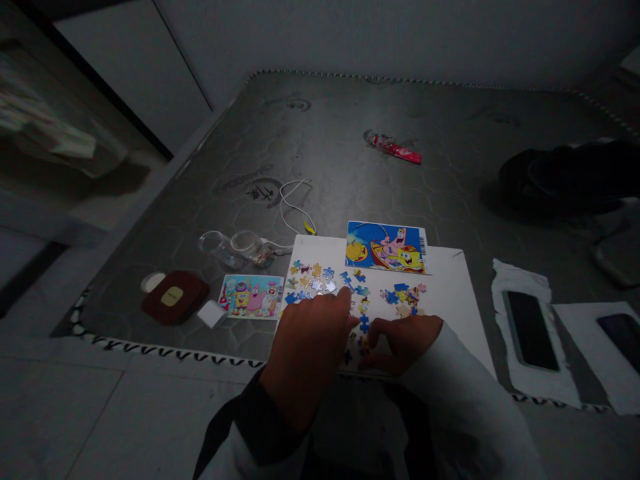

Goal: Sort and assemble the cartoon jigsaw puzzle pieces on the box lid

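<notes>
My left hand (315,340) rests over the left part of a white board (465,303), back toward me. Its fingers curl down, and whatever they grip is hidden. To its right, my right hand (407,340) bends thumb and forefinger together around a small jigsaw piece (363,345) near the board's front edge. Loose blue and yellow jigsaw pieces (328,273) lie beyond my left hand. A blue piece (364,324) sits between the hands, and a cluster of pieces (403,293) lies beyond my right hand. At the board's back is a blue cartoon picture card (387,248).
Left of the board lie another cartoon card (253,297), a brown case (175,297), a white block (211,313) and clear plastic cups (220,247). A white cord (283,193) and red wrapper (400,152) lie farther back. A phone (533,330) is at right.
</notes>
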